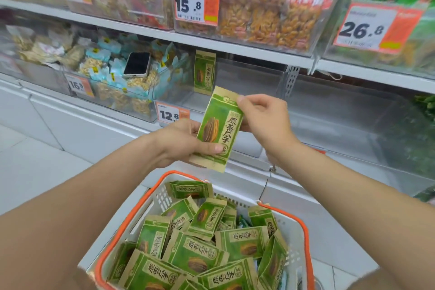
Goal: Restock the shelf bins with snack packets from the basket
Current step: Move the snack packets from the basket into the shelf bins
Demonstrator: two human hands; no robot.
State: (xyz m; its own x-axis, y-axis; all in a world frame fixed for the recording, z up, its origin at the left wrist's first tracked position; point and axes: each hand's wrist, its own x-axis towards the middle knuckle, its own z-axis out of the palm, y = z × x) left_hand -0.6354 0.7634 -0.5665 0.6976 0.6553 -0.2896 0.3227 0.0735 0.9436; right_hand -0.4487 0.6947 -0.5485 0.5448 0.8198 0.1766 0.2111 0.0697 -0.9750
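I hold one green sunflower-seed packet [217, 128] upright in front of the shelf. My left hand [186, 142] grips its lower end, thumb across the front. My right hand [263, 116] pinches its upper right corner. Below, a white basket with an orange rim [143, 198] holds several more of the same green packets [195, 252]. One packet [204, 72] stands upright at the left end of a clear, otherwise nearly bare shelf bin [249, 92] behind my hands.
A phone [137, 64] lies on pale blue snack bags in the bin to the left. Price tags read 12.8 [170, 114], 15.8 [196, 4] and 26.8 [374, 27]. Upper bins hold orange and green snacks. A white chest freezer lid [77, 122] runs under the shelves.
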